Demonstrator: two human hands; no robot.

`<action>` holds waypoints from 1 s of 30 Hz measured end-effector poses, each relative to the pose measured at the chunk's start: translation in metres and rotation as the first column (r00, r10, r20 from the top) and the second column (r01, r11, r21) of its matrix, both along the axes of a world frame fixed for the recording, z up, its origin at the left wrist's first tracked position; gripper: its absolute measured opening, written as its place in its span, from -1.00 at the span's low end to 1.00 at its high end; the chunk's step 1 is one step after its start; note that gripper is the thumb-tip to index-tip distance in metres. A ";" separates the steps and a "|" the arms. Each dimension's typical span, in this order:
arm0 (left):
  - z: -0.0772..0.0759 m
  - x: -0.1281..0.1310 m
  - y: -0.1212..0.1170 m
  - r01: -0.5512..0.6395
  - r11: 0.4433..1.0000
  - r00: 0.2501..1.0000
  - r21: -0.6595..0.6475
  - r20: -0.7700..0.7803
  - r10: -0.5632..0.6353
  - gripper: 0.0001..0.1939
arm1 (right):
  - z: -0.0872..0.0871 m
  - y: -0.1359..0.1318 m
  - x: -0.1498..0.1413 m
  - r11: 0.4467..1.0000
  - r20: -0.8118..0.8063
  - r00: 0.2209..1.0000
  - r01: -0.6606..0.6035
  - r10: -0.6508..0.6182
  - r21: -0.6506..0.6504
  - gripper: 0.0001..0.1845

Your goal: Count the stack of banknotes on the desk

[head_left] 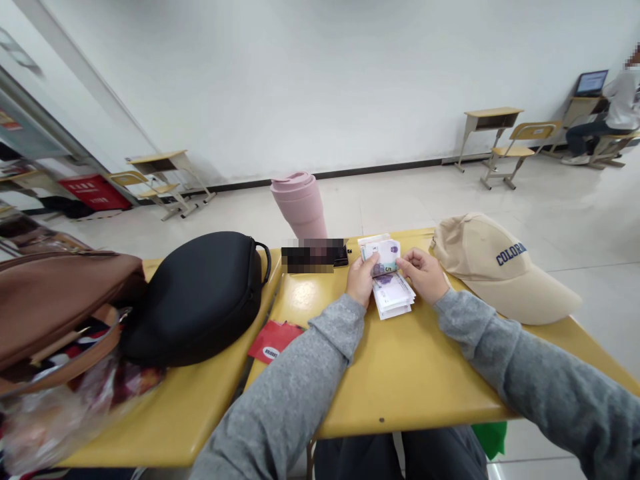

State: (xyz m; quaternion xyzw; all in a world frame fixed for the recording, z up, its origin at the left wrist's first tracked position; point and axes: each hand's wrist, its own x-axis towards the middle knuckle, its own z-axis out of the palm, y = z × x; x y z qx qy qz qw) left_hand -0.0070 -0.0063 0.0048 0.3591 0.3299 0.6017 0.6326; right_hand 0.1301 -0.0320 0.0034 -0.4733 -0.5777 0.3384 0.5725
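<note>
My left hand [361, 280] grips a bundle of banknotes [386, 251], its thumb lying across their front. A figure 5 and a purple print show on the top note. The fingers of my right hand [426, 273] are pinched at the right edge of the same notes. Just below, nearer to me, more banknotes lie in a loose pile [393, 297] on the yellow desk [415, 373]. Pale paper edges stick out behind the held bundle; I cannot tell whether they belong to it.
Behind my hands stand a pink tumbler [300, 203] and a dark phone-like device [341, 256]. A beige cap [480, 267] lies right. On the left are a red packet [275, 340], a black case [200, 300] and a brown bag [70, 300]. A person [617, 107] sits far right.
</note>
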 end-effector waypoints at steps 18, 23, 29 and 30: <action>-0.004 0.000 0.003 0.039 0.999 0.999 0.012 0.010 -0.039 -0.68 | -0.007 0.007 0.003 0.996 0.060 0.997 0.044 -0.049 0.078 -0.62; -0.003 0.000 0.004 -0.018 1.000 1.000 -0.016 0.012 0.018 -0.65 | -0.008 0.007 0.004 0.996 0.098 0.994 0.029 -0.038 0.088 -0.61; 0.000 0.000 0.001 -0.039 0.999 0.999 0.005 -0.011 0.039 -0.62 | -0.008 0.005 0.003 0.996 0.058 0.998 -0.037 0.033 0.079 -0.63; 0.000 0.000 0.001 -0.040 0.999 0.999 0.008 -0.016 0.040 -0.62 | -0.007 0.004 0.002 0.996 0.041 0.998 -0.050 0.047 0.072 -0.65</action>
